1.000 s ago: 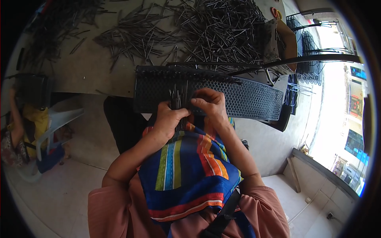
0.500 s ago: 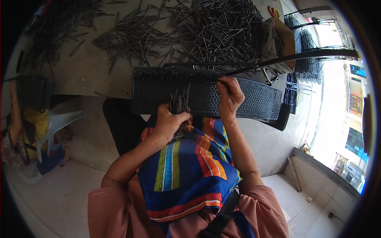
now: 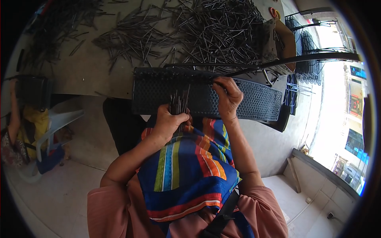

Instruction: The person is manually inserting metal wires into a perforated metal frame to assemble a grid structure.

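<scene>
A long dark panel (image 3: 254,100) with honeycomb holes lies crosswise in front of me, above my striped apron. My left hand (image 3: 168,122) is closed around an upright bundle of thin dark rods (image 3: 179,103), over the panel's near edge. Toward the far edge, my right hand (image 3: 230,97) is pinched, fingertips close to a row of short dark pieces (image 3: 178,74) along that edge. Whatever lies between those fingertips is too small to make out. Beyond the panel, a big heap of similar rods (image 3: 220,33) covers the table.
More rods (image 3: 139,43) are scattered on the pale table (image 3: 85,85). A cardboard box (image 3: 270,49) stands at the right, with orange handles (image 3: 274,13) beyond it. A curved dark bar (image 3: 309,58) crosses nearby. Wire racks (image 3: 309,43) are far right. Another person's arm (image 3: 14,113) and a chair (image 3: 65,119) are left.
My right hand has shifted slightly left along the panel's far edge. The left hand and its rods stay in nearly the same place.
</scene>
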Available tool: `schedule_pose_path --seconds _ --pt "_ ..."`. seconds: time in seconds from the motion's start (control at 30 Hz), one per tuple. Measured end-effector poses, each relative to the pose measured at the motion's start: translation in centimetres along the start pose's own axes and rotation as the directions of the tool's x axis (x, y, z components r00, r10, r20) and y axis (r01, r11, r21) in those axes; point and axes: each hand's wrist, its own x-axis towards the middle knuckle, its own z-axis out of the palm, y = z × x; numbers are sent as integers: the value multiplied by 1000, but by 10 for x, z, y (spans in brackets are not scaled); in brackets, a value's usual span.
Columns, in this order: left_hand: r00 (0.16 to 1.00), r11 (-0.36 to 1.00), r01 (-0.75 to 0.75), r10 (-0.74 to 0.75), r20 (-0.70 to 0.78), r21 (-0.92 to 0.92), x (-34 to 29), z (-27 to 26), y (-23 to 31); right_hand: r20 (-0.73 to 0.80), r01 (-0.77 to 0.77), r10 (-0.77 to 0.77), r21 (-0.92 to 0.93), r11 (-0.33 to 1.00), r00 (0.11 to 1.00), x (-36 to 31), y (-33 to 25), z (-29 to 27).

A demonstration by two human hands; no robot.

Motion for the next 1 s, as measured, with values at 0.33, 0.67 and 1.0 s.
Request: schedule_pose_path --seconds 0.33,0.67,1.0 --pt "1000 1000 17 -17 18 -5 0 0 -3 -34 26 -32 -178 984 999 2 -12 9" --pt "977 1000 2 -8 211 29 5 0 -1 121 -125 144 -154 980 982 -5 -29 2" --pt "994 995 103 -103 26 8 8 17 5 -232 -288 408 419 861 883 -6 -8 -8"
